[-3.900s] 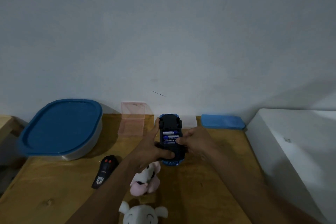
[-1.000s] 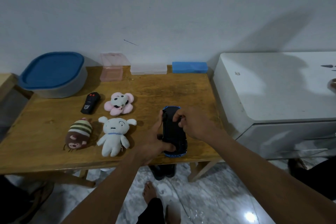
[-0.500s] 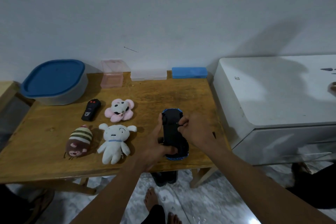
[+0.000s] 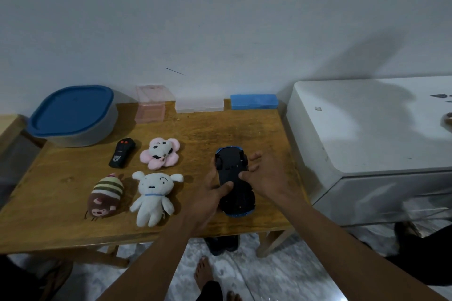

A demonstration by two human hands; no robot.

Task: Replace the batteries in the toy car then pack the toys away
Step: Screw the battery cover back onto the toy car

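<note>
The blue toy car (image 4: 233, 178) lies upside down, black underside up, near the front right of the wooden table (image 4: 200, 134). My left hand (image 4: 211, 194) grips it from the left, thumb across the chassis. My right hand (image 4: 265, 176) rests against its right side with fingers spread and its thumb on the underside. Left of the car lie a black remote (image 4: 121, 153), a pink flower plush (image 4: 160, 153), a white plush (image 4: 152, 197) and a striped brown plush (image 4: 105, 197).
A grey tub with a blue lid (image 4: 73, 115) stands at the back left. Along the wall sit a pink box (image 4: 150, 105), a clear box (image 4: 199, 105) and a blue box (image 4: 254, 101). A white appliance (image 4: 367, 134) borders the table's right edge.
Batteries showed in the open compartment 3.9 s ago; now the underside looks closed and dark. My right fingers have spread out from a curled grip since half a second ago.
</note>
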